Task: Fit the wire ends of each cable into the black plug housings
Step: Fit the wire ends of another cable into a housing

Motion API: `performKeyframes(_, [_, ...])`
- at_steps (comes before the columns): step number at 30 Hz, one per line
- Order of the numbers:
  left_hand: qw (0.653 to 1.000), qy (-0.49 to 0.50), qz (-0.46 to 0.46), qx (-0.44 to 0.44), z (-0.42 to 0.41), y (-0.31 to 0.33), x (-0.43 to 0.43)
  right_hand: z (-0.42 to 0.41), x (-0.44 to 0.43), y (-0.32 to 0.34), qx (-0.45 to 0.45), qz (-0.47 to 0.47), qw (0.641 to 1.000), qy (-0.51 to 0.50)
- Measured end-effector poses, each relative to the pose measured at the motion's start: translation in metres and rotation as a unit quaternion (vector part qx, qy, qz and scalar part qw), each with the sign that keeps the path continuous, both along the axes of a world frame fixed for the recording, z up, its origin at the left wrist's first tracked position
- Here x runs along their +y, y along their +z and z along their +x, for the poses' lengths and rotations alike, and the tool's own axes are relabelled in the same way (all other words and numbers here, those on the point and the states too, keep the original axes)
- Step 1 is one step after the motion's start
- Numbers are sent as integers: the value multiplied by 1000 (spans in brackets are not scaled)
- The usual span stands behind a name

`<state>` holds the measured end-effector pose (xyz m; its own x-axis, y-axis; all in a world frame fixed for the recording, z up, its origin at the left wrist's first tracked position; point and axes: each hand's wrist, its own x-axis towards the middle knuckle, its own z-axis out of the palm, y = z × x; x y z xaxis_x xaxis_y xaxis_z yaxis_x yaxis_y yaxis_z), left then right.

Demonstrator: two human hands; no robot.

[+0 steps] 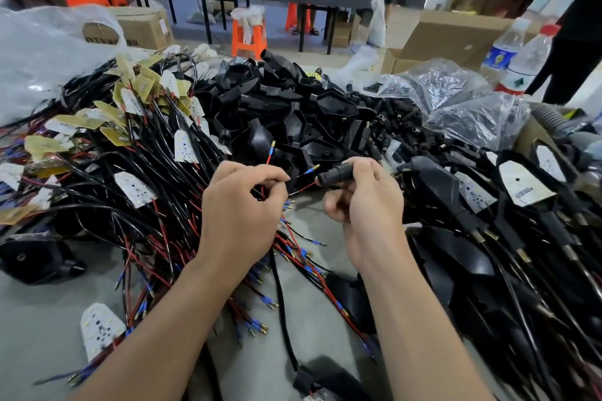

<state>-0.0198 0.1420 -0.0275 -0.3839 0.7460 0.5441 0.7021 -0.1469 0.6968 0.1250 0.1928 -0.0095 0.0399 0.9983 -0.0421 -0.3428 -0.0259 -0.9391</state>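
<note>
Left hand (241,202) pinched thin red and black wire ends (311,170); right hand (361,198) gripped black cylindrical plug housing (335,174) beside them. Risk: misaligned ends could buckle.

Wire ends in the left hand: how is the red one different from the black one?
The red wire sticks upward, away from the black plug housing; the black wire points sideways at the housing's open end. The red wire's tip stands clear of the housing; the black wire's tip is almost touching it. Both end in a gold-coloured tip, and the left hand pinches both.
</note>
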Motion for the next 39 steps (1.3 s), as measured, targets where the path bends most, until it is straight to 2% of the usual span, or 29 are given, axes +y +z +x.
performKeyframes(6, [1000, 4, 12, -1, 2, 1, -2, 8, 2, 3, 162, -78, 983, 35])
performKeyframes(9, [1000, 3, 12, 0, 3, 2, -4, 14, 4, 3, 191, -93, 975, 73])
performKeyframes(18, [1000, -9, -3, 28, 7, 3, -5, 25, 3, -1, 71, -26, 988, 136])
performKeyframes(22, [999, 3, -8, 37, 6, 1, -4, 28, 2, -1, 50, -1, 987, 154])
performKeyframes(28, [1000, 13, -12, 16, 3, -1, -4, 27, 2, -2, -1, 37, 989, 143])
performKeyframes(34, [998, -6, -9, -58, 5, 3, -6, 27, 1, -3, -4, 39, 992, 123])
performKeyframes(39, [995, -48, -38, -74, 11, 1, -6, 20, -2, -5, 22, 19, 985, 170])
